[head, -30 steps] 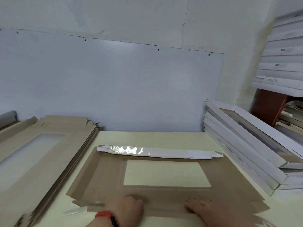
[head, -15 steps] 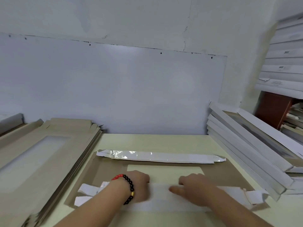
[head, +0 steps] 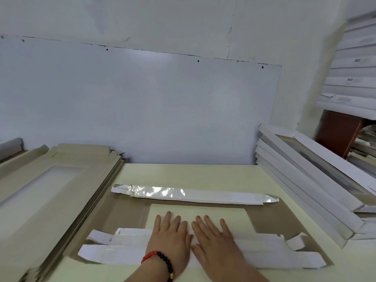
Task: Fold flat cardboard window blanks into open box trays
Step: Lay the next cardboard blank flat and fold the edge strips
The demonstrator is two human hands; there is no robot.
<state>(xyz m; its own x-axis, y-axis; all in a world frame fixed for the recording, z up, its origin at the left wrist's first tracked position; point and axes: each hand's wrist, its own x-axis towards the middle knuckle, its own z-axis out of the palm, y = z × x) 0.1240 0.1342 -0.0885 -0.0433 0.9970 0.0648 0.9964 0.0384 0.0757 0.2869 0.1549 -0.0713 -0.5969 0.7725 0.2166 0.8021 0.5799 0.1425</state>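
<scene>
both hands (left hand [head: 169, 237], right hand [head: 213, 239]) now flattened open on the near flap [head: 126, 255]

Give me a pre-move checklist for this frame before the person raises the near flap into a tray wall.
1. Both hands flat on near flap: left hand, right hand: ok.
2. Far flap folded over: ok.
3. Blank lies flat on table: ok.
4. Near-flap crease pressed fully: cannot tell.
5. End tabs lying flat: not ok, they curl up.
6. Side flaps folded: not ok.

Red-black bead bracelet [head: 160, 261], gold rings [head: 165, 226]
</scene>
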